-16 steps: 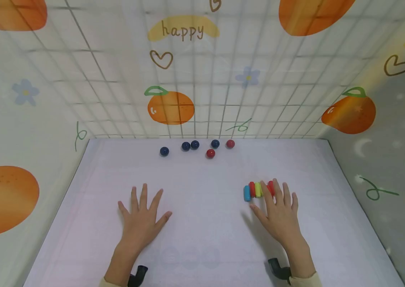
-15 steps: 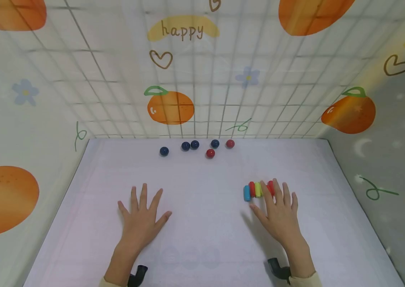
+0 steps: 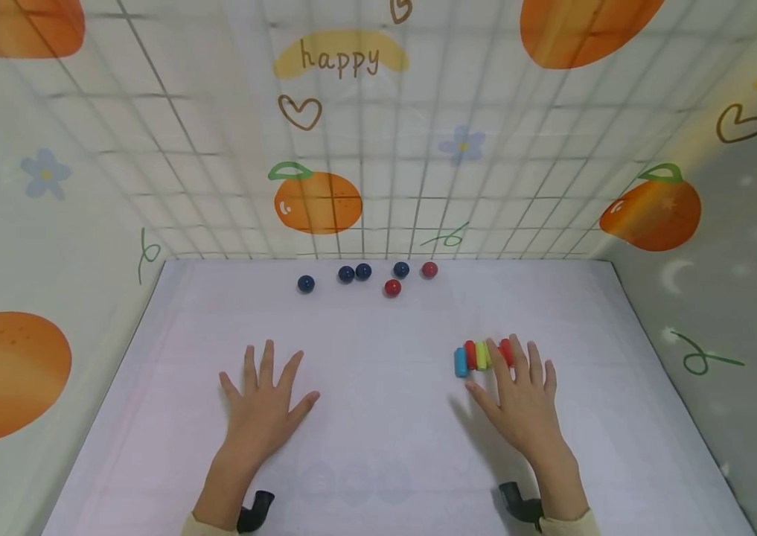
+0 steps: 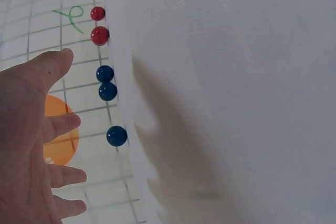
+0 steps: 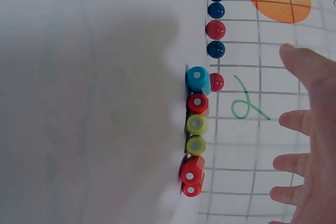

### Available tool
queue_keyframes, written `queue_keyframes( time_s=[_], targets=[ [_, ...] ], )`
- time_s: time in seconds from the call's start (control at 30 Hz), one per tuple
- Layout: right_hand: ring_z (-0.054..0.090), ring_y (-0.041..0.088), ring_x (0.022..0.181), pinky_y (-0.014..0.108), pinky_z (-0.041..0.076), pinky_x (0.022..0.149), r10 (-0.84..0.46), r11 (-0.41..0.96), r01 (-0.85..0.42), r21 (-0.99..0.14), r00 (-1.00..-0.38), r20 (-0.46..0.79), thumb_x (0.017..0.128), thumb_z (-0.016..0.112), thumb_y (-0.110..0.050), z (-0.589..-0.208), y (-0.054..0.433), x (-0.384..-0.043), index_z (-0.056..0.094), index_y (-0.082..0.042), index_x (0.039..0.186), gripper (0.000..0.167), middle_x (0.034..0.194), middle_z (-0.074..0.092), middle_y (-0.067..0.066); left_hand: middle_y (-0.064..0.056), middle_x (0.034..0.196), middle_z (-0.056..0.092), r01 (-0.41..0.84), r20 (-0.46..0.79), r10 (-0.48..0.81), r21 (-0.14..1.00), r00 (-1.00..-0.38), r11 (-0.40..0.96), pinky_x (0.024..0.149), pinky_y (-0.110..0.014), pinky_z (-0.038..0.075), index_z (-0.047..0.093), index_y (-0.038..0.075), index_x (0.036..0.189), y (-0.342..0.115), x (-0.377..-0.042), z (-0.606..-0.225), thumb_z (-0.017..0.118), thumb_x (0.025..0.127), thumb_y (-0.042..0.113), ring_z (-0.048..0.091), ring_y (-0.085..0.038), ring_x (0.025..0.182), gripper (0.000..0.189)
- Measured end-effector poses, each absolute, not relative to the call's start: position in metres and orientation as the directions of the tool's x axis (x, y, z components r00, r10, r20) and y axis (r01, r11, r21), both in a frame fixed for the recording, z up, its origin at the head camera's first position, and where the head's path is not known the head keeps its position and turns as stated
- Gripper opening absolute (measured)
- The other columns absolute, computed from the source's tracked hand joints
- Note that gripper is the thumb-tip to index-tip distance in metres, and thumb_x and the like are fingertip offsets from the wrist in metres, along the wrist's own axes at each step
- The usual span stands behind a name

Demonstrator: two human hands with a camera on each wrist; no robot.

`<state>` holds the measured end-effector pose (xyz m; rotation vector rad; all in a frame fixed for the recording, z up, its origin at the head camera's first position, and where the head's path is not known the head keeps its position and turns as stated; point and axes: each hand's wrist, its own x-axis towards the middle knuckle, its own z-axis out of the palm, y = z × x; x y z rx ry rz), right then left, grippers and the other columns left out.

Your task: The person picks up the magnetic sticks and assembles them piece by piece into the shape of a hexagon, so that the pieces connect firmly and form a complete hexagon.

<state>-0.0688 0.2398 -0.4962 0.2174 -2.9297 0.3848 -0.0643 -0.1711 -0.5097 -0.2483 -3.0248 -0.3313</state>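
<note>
My left hand [image 3: 260, 417] is spread palm down over the left part of the white table, holding nothing. My right hand [image 3: 522, 406], also spread and holding nothing, is over a row of small tube-shaped beads with holes in their ends. From the left the row has a blue bead [image 3: 461, 362], a red bead [image 3: 471, 355] and a yellow-green bead [image 3: 481, 355]. Right-hand fingers partly cover the row in the head view. The right wrist view shows a second yellow-green bead [image 5: 196, 145] and two red beads [image 5: 191, 171] at the row's other end.
Along the table's [image 3: 378, 417] back edge lie several dark blue balls [image 3: 347, 274] and two red balls [image 3: 393, 288]. Behind them rises a gridded cloth [image 3: 418, 171] printed with oranges, and cloth walls flank both sides. A black curved piece [image 3: 256, 511] sits at each wrist.
</note>
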Motion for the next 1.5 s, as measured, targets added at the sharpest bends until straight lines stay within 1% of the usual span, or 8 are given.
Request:
queue_keyframes(
  time_s=[0.13, 0.33, 0.6, 0.8, 1.07, 1.17, 1.33, 1.5],
  targets=[
    [0.015, 0.052, 0.142, 0.075, 0.011, 0.106, -0.120, 0.954, -0.167, -0.250, -0.974, 0.193, 0.085, 0.074, -0.050, -0.495, 0.239, -0.070, 0.034, -0.013, 0.154, 0.088, 0.156, 0.023, 0.024, -0.031, 0.159, 0.016, 0.175, 0.107, 0.156, 0.206, -0.982, 0.963, 0.095, -0.085, 0.004, 0.041, 0.018, 0.153, -0.173, -0.067, -0.509, 0.056, 0.093, 0.064, 0.006, -0.055, 0.144, 0.077],
    [0.019, 0.053, 0.140, 0.075, 0.018, 0.104, -0.128, 0.948, -0.185, -0.259, -0.967, 0.221, 0.084, 0.077, -0.048, -0.495, 0.237, -0.071, 0.037, -0.010, 0.152, 0.088, 0.153, 0.027, 0.026, -0.032, 0.158, 0.018, 0.171, 0.106, 0.150, 0.231, -0.983, 0.958, 0.096, -0.085, 0.007, 0.040, 0.016, 0.152, -0.179, -0.073, -0.508, 0.060, 0.092, 0.061, 0.007, -0.055, 0.144, 0.078],
    [0.028, 0.054, 0.134, 0.074, 0.027, 0.100, -0.136, 0.937, -0.209, -0.278, -0.956, 0.260, 0.085, 0.077, -0.041, -0.500, 0.237, -0.074, 0.039, -0.006, 0.150, 0.084, 0.149, 0.032, 0.030, -0.029, 0.159, 0.018, 0.168, 0.084, 0.151, 0.260, -0.985, 0.951, 0.098, -0.083, 0.009, 0.037, 0.018, 0.154, -0.186, -0.087, -0.505, 0.058, 0.094, 0.060, 0.008, -0.053, 0.145, 0.076],
    [0.038, 0.049, 0.124, 0.068, 0.040, 0.088, -0.125, 0.936, -0.195, -0.292, -0.962, 0.242, 0.086, 0.077, -0.039, -0.503, 0.235, -0.076, 0.040, -0.004, 0.149, 0.080, 0.144, 0.036, 0.029, -0.030, 0.157, 0.022, 0.167, 0.071, 0.153, 0.259, -0.986, 0.951, 0.099, -0.081, 0.014, 0.037, 0.016, 0.153, -0.188, -0.103, -0.500, 0.058, 0.094, 0.059, 0.013, -0.053, 0.144, 0.076],
    [0.048, 0.048, 0.105, 0.058, 0.046, 0.079, -0.135, 0.930, -0.218, -0.297, -0.952, 0.275, 0.088, 0.077, -0.036, -0.506, 0.235, -0.083, 0.047, 0.001, 0.142, 0.072, 0.128, 0.048, 0.032, -0.029, 0.152, 0.030, 0.176, 0.091, 0.156, 0.286, -0.984, 0.942, 0.102, -0.073, 0.027, 0.037, 0.011, 0.152, -0.192, -0.133, -0.497, 0.061, 0.095, 0.053, 0.025, -0.050, 0.140, 0.075],
    [0.050, 0.047, 0.100, 0.056, 0.048, 0.078, -0.126, 0.932, -0.201, -0.303, -0.960, 0.251, 0.088, 0.076, -0.035, -0.506, 0.233, -0.086, 0.047, 0.002, 0.141, 0.070, 0.122, 0.051, 0.032, -0.028, 0.151, 0.032, 0.168, 0.084, 0.149, 0.302, -0.985, 0.939, 0.100, -0.071, 0.032, 0.037, 0.010, 0.152, -0.195, -0.144, -0.497, 0.061, 0.095, 0.052, 0.028, -0.050, 0.138, 0.074],
    [0.052, 0.044, 0.102, 0.055, 0.050, 0.080, -0.086, 0.934, -0.145, -0.326, -0.978, 0.189, 0.088, 0.077, -0.033, -0.502, 0.229, -0.088, 0.047, 0.003, 0.139, 0.069, 0.123, 0.053, 0.030, -0.027, 0.149, 0.035, 0.143, 0.052, 0.133, 0.340, -0.990, 0.930, 0.097, -0.067, 0.038, 0.036, 0.010, 0.152, -0.199, -0.166, -0.500, 0.059, 0.097, 0.050, 0.033, -0.048, 0.135, 0.072],
    [0.054, 0.041, 0.100, 0.053, 0.052, 0.079, -0.057, 0.931, -0.106, -0.349, -0.987, 0.147, 0.088, 0.077, -0.032, -0.502, 0.227, -0.089, 0.048, 0.002, 0.138, 0.067, 0.122, 0.055, 0.028, -0.026, 0.146, 0.038, 0.105, 0.030, 0.102, 0.406, -0.994, 0.908, 0.099, -0.062, 0.040, 0.036, 0.009, 0.152, -0.202, -0.191, -0.506, 0.060, 0.098, 0.047, 0.037, -0.046, 0.132, 0.070]
  ],
)
